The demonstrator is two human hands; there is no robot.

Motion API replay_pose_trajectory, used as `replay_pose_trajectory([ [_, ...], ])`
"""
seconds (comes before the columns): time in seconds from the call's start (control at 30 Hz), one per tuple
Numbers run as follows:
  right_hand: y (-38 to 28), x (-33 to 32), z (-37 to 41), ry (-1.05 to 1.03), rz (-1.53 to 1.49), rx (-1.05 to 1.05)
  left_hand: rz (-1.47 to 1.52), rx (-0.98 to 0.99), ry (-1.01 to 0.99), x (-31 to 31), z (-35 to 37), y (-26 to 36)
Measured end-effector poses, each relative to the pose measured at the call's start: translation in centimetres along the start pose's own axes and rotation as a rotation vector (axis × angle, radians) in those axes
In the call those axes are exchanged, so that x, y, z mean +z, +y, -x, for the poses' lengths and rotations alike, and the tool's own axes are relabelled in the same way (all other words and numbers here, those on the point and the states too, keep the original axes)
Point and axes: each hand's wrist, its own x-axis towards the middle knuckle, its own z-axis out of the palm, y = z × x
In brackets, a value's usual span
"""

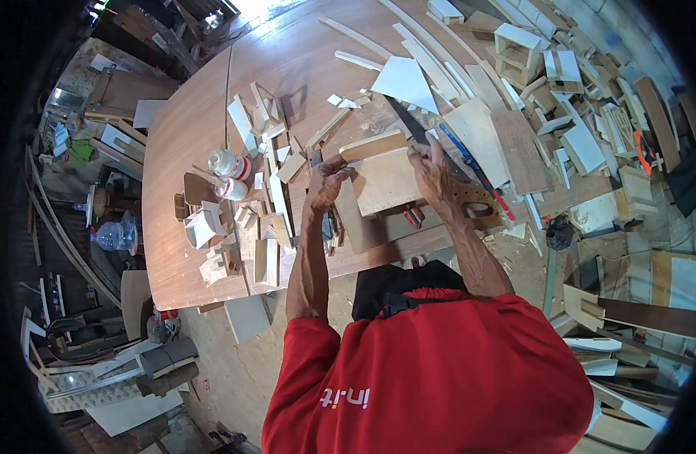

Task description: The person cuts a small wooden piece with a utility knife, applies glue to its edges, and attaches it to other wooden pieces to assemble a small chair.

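Over a cluttered tabletop (185,151), we are holding the panel (392,184) between our left grip (331,181) and right grip (432,168), both closed on opposite edges; we are best keeping pressure even, minding the saw (410,123) lying just beside the right grip.

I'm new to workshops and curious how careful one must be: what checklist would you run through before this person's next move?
1. Left hand on the wooden piece: ok, at its left end.
2. Right hand on it: ok, at its right end.
3. Handsaw well away from the hands: not ok, it lies close by the right one.
4. Raised far strip firmly fixed: cannot tell.
5. Jars apart from the left hand: ok.
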Motion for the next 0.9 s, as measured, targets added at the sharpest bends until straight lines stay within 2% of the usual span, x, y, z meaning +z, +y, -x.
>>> replay_pose_trajectory([
  [0.1, -1.9, -0.6, -0.8, -0.066, 0.118, 0.117, -0.016, -0.004, 0.015, 0.3, 0.3, 0.3],
  [0.23, -2.7, -0.4, -2.0, -0.062, 0.130, 0.155, 0.047, 0.027, 0.025, 1.2, 1.3, 1.8],
  [0.3, -3.3, -0.5, -2.3, -0.095, 0.115, 0.232, 0.091, -0.086, 0.210, 1.8, 2.1, 2.8],
  [0.5, -3.5, -0.5, -2.6, -0.098, 0.215, 0.206, 0.296, -0.084, 0.256, 2.1, 0.9, 1.2],
  [0.6, -3.1, -0.2, -2.8, -0.084, 0.263, 0.202, 0.250, -0.065, 0.359, 3.0, 0.6, 1.5],
  [0.73, -3.2, -0.4, -2.7, -0.088, 0.248, 0.184, 0.260, -0.081, 0.320, 3.2, 0.5, 2.4],
  [0.9, -3.8, -0.5, -2.7, -0.127, 0.207, 0.219, 0.240, -0.092, 0.365, 4.1, 0.9, 3.7],
])
